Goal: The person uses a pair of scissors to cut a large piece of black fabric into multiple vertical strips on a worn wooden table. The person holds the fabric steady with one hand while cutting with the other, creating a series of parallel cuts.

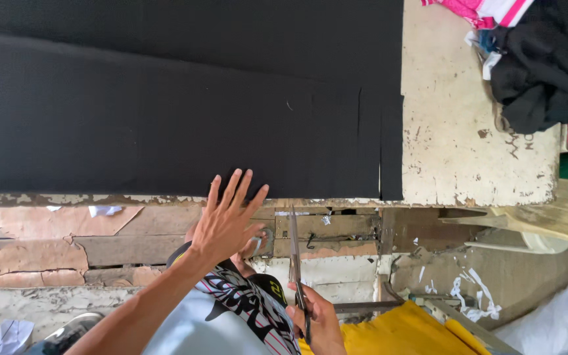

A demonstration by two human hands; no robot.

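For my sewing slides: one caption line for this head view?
Left hand reaches to black cloth on a worn table; right hand holds scissors.

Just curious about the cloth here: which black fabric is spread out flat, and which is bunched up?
The large black fabric lies flat across the table; the black cloth heap at the table's far right corner is crumpled.

brightness: pretty bright, soft daylight all over
shadows: barely any, just faint ones under the table (474, 164) edge
glare: white sack (560, 322) bottom right is nearly blown out
dark spots: black fabric (165, 105) swallows detail, weave hardly shows
sharpness: mostly crisp, left hand (226, 220) slightly soft
edges: some wide-angle bend at the corners
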